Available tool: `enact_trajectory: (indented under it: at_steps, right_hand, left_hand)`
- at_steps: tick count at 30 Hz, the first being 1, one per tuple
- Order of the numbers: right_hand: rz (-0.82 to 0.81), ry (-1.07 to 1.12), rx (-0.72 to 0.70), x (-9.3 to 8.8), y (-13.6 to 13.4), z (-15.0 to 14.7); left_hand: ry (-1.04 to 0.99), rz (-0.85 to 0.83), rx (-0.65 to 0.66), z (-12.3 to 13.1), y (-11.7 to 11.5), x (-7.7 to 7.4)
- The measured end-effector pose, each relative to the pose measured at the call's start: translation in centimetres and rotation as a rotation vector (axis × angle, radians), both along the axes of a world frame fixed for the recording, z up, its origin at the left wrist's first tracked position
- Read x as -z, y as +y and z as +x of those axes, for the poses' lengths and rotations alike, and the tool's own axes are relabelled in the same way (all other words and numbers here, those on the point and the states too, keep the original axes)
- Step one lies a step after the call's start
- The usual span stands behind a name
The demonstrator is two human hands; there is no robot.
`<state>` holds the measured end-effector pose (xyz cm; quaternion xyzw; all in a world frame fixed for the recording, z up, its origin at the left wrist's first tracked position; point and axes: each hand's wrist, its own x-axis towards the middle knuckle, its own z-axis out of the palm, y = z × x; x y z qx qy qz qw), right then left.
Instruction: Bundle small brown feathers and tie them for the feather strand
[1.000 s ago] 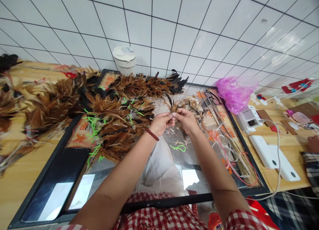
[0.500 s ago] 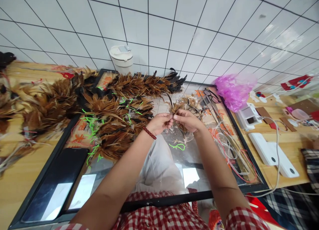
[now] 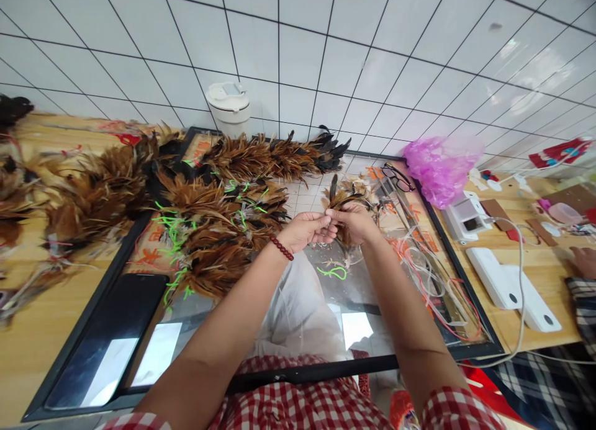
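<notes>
Over the table [image 3: 348, 295], noted a feather tuft [image 3: 332, 198] just beyond the right hand [image 3: 356, 222], apparently pinched in it, with long axis toward the wall [image 3: 302, 76], and a left hand [image 3: 307, 229], farther from the tuft, narrowly closed against the right, with contents impossible to tell.

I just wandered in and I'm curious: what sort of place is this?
Probably a small feather-craft workshop, though I can't be sure: bundles of brown feathers lie spread out, with bright green ties among them and loose white and red cords nearby.
</notes>
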<state>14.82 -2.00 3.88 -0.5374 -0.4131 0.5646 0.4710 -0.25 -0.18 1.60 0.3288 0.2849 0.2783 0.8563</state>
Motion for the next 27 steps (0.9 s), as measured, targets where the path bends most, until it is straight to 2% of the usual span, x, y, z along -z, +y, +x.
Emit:
enact_trajectory:
  at_steps: [2,5,8,11,14,17,20,24,27]
  right_hand:
    - [0.057,-0.048,-0.014,0.1,0.0,0.0]
    - [0.274,-0.21,-0.033,0.1,0.0,0.1]
    - [0.499,-0.591,-0.06,0.0,-0.3,-0.2]
    - [0.579,-0.915,-0.043,-0.3,-0.6,-0.8]
    - [0.598,-1.04,0.023,-0.5,-0.7,-0.7]
    - [0.588,-1.102,0.047,-0.8,-0.4,0.7]
    - [0.464,-1.233,-0.018,-1.1,-0.2,2.1]
    - [0.306,-1.42,-0.221,-1.0,-0.6,1.7]
    - [0.245,-1.483,-0.256,-0.7,-0.8,0.9]
  left_hand:
    - [-0.025,-0.016,-0.059,0.2,0.0,0.0]
    - [-0.165,-0.099,-0.193,0.4,0.1,0.2]
    - [-0.241,-0.139,-0.241,0.5,0.2,0.5]
    - [-0.226,-0.131,-0.202,0.6,0.1,0.7]
    - [-0.239,-0.094,-0.249,0.7,0.0,0.5]
    - [-0.272,-0.039,-0.466,0.5,0.3,0.1]
    - [-0.27,-0.022,-0.611,0.2,0.9,0.0]
    - [-0.235,-0.038,-0.631,0.0,1.2,0.1]
    - [-0.227,-0.049,-0.616,0.1,1.1,0.1]
